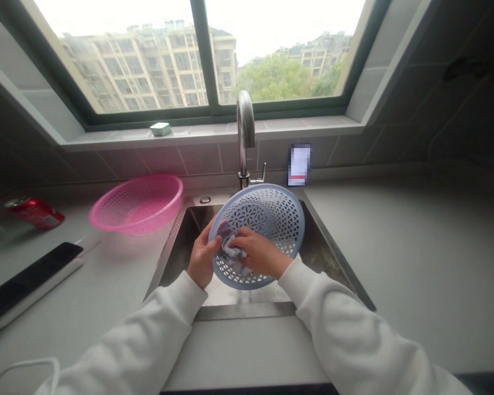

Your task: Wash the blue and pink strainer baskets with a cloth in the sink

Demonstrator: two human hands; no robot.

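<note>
A blue-grey plastic colander (pixel 271 211) with a pierced pattern is held tilted over the sink (pixel 247 311), its inside facing me. My left hand (pixel 203 255) grips its left rim, thumb on the near side and the other fingers mostly hidden behind. Inside the colander, my right hand (pixel 259 249) is closed on a crumpled whitish-purple cloth (pixel 232 249), pressing it against the left part of the inner wall. Behind the colander's top edge rises the chrome faucet (pixel 247 118); no water shows at its spout.
Left of the sink stands a pink plastic basket (pixel 135 219), with a red can (pixel 37 213) lying farther left. A long black-topped white device (pixel 28 285) and a white cable (pixel 28 362) are nearer. A phone-like screen (pixel 299 164) leans behind the sink. A pale green box (pixel 160 129) sits on the windowsill.
</note>
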